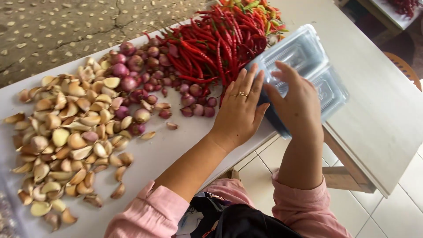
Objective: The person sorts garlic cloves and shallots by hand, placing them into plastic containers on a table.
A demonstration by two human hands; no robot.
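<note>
The right hand is covering part of the stack of clear plastic clamshell containers, hiding their near edge. The heap of long red chillies is running off the far edge, and the pile of pale garlic cloves is running off the left.

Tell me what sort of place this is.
Probably a home or small food-prep spot, partly outdoors: a white table piled with garlic cloves, shallots and red chillies, clear plastic containers under both hands, cracked pebbled ground behind.
</note>
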